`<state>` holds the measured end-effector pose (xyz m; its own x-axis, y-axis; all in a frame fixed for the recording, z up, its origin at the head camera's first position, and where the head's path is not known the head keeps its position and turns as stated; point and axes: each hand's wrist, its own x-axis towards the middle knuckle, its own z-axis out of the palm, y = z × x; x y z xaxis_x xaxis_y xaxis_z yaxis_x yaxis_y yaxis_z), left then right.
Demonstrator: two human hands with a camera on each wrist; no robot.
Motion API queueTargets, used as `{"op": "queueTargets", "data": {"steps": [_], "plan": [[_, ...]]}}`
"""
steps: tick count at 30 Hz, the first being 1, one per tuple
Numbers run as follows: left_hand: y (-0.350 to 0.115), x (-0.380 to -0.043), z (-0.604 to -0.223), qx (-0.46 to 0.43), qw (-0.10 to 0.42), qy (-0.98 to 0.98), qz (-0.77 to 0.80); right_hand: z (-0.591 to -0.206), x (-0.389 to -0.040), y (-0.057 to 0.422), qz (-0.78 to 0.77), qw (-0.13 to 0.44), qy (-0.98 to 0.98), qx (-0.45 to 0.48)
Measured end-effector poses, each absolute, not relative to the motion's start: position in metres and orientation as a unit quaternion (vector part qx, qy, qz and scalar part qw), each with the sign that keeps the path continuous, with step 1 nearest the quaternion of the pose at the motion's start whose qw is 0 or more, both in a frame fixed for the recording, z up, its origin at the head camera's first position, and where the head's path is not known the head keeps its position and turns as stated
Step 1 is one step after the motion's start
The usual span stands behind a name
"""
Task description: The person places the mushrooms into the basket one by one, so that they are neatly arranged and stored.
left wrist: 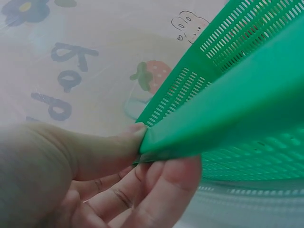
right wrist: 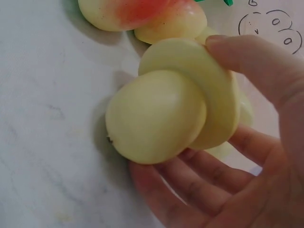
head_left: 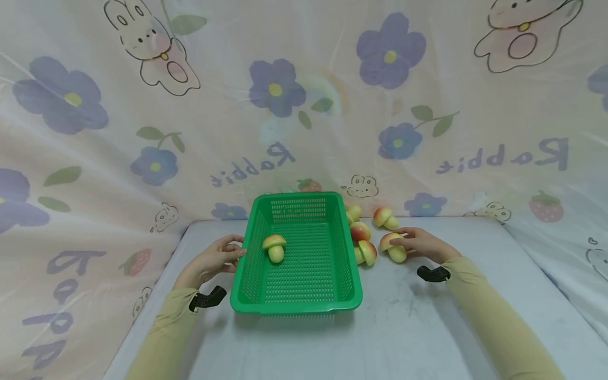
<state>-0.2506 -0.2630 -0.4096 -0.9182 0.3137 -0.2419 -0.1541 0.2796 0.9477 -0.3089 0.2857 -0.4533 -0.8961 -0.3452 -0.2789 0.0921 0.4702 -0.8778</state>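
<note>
A green plastic basket [head_left: 296,306] stands on the table. My left hand [head_left: 217,258] pinches its left rim; in the left wrist view the thumb is above and the fingers [left wrist: 178,175] below the rim. Inside the basket, towards the left, lies one toy mushroom [head_left: 275,248] with a red-yellow cap and pale stem. To the right of the basket, my right hand [head_left: 423,244] grips another toy mushroom [right wrist: 156,116], thumb on its cap and fingers curled under it. Whether this mushroom still touches the table I cannot tell.
Several more toy mushrooms lie beside the basket's right wall, among them one by the near side [head_left: 366,253] and one farther back [head_left: 386,217]. The white table [head_left: 399,338] ends at a patterned curtain [head_left: 328,137] behind and at the sides.
</note>
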Motion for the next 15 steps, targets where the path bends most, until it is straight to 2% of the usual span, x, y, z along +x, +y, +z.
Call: {"op": "queueTargets", "data": {"steps": [15], "plan": [[-0.267,-0.256,-0.405,0.042,0.212,0.778,0.590,-0.439,-0.302,0.289,-0.562,0.227,0.792,-0.075]]}}
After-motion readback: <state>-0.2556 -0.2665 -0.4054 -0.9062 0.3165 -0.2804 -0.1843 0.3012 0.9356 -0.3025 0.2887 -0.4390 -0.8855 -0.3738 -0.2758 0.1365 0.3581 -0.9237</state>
